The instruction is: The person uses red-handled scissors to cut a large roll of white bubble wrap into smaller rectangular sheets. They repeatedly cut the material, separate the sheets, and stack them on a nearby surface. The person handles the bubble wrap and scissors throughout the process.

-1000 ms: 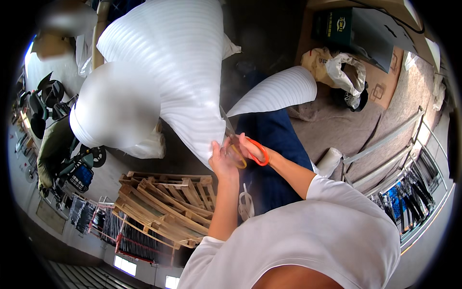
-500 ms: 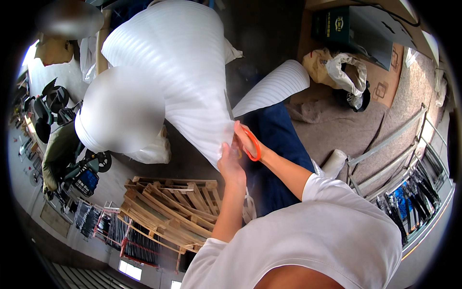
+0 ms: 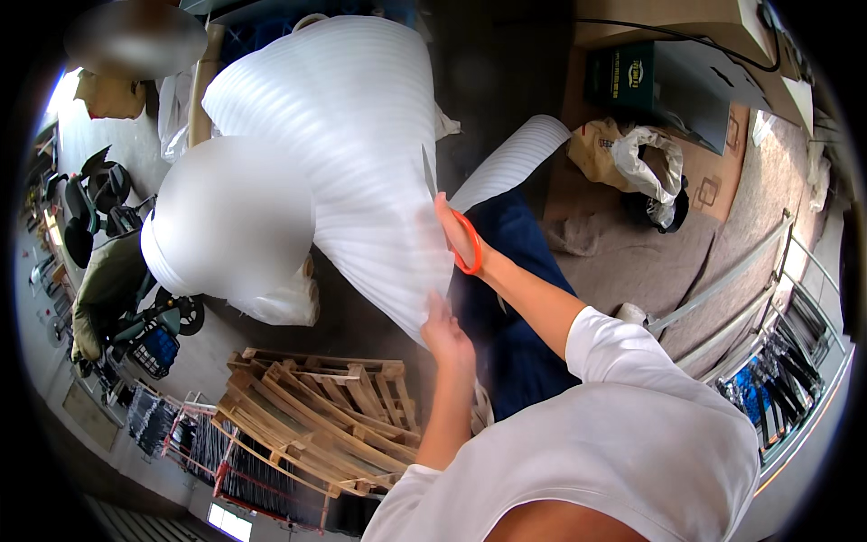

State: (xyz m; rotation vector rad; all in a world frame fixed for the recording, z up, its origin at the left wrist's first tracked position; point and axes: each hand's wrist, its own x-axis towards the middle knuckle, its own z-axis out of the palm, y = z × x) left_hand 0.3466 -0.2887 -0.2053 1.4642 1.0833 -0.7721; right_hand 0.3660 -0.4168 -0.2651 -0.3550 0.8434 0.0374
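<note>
Left hand (image 3: 444,332): nearest to you. Your grip is pressed together, pinching the lower edge of the white foam sheet (image 3: 361,172) between thumb and fingers and holding it taut.
Right hand (image 3: 452,226): just above the left, against the right edge of the same sheet. Your grip is closed through the handles of the orange-handled scissors (image 3: 462,242); the blades (image 3: 427,172) point up and away from you, lying along the sheet.
Foam sheet position: hangs and bulges in front of you, from your left hand up to the top of the view. A second rounded mass of the same foam sits lower left of it. A narrower strip (image 3: 510,163) runs off to the upper right, beside the blades.
Progress, as judged: the cut looks well under way. The strip at the right appears already parted from the main sheet up to about the blade tips. The material beyond the tips looks uncut. How much length remains cannot be told, as the sheet passes out of view.
Wooden pallet (image 3: 316,415): on the floor below your left hand, well apart from the sheet.
Dark blue cloth (image 3: 506,271): below your right forearm.
Crumpled bags (image 3: 632,154): farther right, on the brown floor covering.
Cardboard boxes (image 3: 668,81): farthest, upper right.
</note>
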